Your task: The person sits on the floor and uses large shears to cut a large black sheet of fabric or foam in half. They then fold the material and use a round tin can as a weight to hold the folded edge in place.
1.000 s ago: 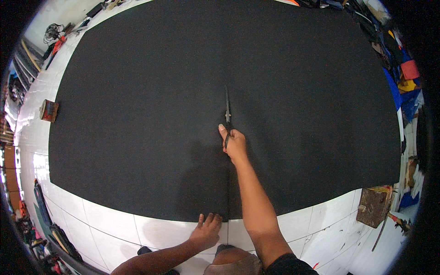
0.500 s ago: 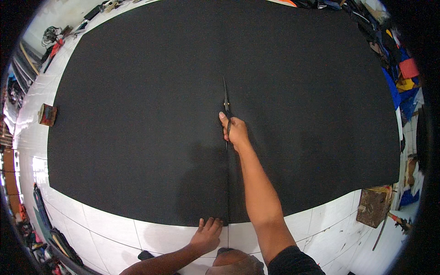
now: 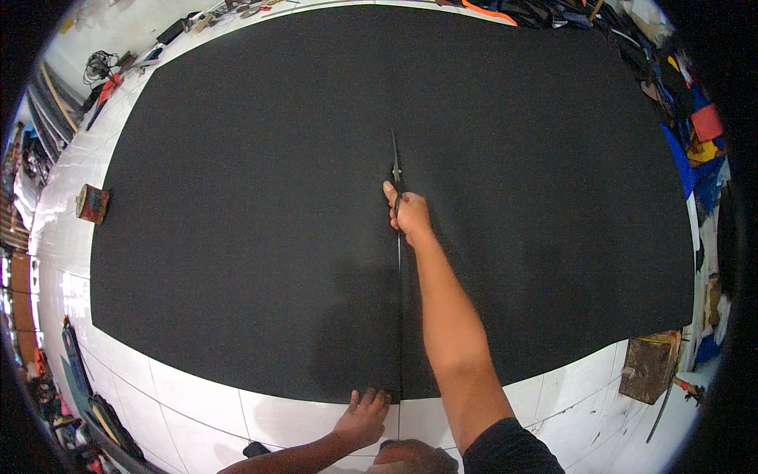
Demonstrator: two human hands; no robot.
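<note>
A wide black sheet of material [image 3: 237,197] lies spread over the floor. My right hand [image 3: 412,215] is closed around the handles of a pair of scissors [image 3: 396,162], whose blades point away from me near the sheet's middle. A straight cut [image 3: 400,316] runs from the near edge up to the scissors, with a thin pale strip showing in it just behind my hand. At that near edge, left of the cut, my left hand [image 3: 365,415] rests with its fingers apart, fingertips on the sheet's border.
White floor tiles [image 3: 197,403] border the sheet. A worn block [image 3: 92,204] sits at its left edge and a brown wooden block [image 3: 649,367] at its near right corner. Coloured fabrics and bags [image 3: 699,150] are heaped along the right; a cable coil [image 3: 100,67] lies far left.
The scissors and my right hand have moved a little farther along the sheet, and the cut behind them is longer. My left hand stays at the near edge. The whole view has shifted slightly.
</note>
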